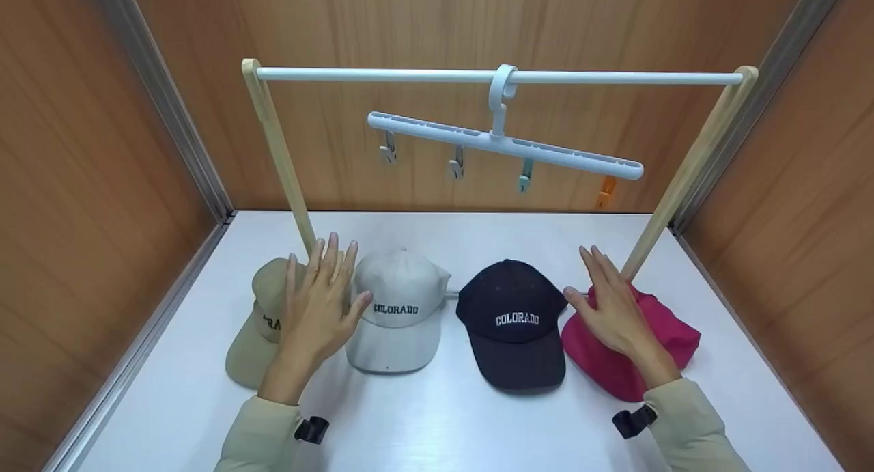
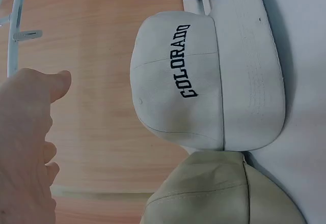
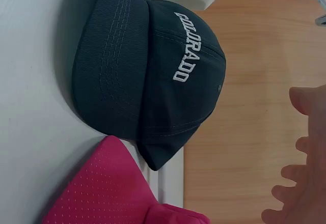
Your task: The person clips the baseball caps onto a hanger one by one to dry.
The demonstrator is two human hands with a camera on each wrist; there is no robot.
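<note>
Four caps would be several: a khaki cap (image 1: 249,349), a light grey cap (image 1: 403,287), a dark navy cap (image 1: 515,308) and a magenta cap (image 1: 666,328) stand in a row on the white table. My left hand (image 1: 317,315) is held up with fingers straight, overlapping the khaki cap in the head view. With its fingers extended too, my right hand (image 1: 614,311) hovers in front of the magenta cap. Both hands hold nothing. The grey cap (image 2: 173,81) and the navy cap (image 3: 178,76) carry the word COLORADO on their fronts.
Behind the caps rises a rack with a white rod (image 1: 382,74) between wooden posts. From it hangs a tilted pale-blue hanger (image 1: 505,144) with several clips, one an orange clip (image 1: 605,192) at its lower right end. Wood-grain walls enclose the white table (image 1: 423,424).
</note>
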